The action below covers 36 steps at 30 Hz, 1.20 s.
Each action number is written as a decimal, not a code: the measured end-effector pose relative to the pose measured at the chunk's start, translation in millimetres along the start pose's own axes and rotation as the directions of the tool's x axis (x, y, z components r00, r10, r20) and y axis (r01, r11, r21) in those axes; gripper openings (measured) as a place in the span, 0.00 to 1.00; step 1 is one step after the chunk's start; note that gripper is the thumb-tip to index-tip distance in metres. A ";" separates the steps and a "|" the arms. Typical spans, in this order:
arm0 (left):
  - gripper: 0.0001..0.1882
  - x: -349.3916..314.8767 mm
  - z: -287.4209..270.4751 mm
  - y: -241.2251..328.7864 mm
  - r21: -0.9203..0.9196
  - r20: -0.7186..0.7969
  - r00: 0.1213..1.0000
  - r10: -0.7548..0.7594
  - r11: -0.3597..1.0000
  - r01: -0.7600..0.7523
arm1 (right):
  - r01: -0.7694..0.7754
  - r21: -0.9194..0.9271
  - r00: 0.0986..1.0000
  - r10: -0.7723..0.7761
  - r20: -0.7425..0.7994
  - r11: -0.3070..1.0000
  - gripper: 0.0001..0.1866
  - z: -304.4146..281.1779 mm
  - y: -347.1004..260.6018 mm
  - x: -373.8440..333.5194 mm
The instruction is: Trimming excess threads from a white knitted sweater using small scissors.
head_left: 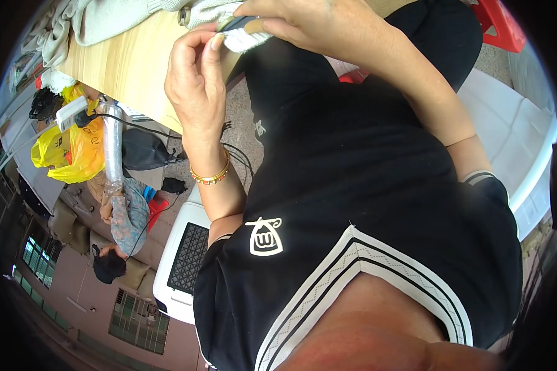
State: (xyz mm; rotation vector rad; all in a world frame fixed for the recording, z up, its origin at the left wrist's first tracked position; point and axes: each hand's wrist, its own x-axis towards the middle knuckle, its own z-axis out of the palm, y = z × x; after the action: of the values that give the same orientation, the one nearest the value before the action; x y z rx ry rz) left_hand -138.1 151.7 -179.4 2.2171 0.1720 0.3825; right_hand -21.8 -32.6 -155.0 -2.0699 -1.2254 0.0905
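Note:
At the table's near edge my left hand (195,83) is raised, its thumb and forefinger pinched together at the edge of a white knitted cloth (246,41). My right hand (309,21) comes in from the right, fingers curled round a slim dark grey tool (235,23). The tool lies across the cloth, close to my left fingertips. Its kind I cannot make out, as the right fingers cover part of it. A gold bracelet (211,178) circles my left wrist.
Beige knitwear (114,21) is heaped on the wooden table (120,65), beside a small metal cylinder (183,17). Left are yellow plastic bags (74,148), a white power strip (72,113) with a black cable, and a seated person (127,216). A white box-shaped appliance (182,260) stands nearby.

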 end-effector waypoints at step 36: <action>0.12 -19.0 14.2 25.0 0.219 -0.047 0.995 0.093 0.972 -0.081 | 0.113 0.280 0.960 -0.033 -0.278 0.953 0.17 24.6 28.4 -29.9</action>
State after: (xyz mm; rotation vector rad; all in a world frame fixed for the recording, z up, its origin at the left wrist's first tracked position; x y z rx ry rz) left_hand -151.6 120.7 -172.2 2.4359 0.1529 0.4955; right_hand -26.9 -51.0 -199.0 -1.7129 -1.0500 -0.0429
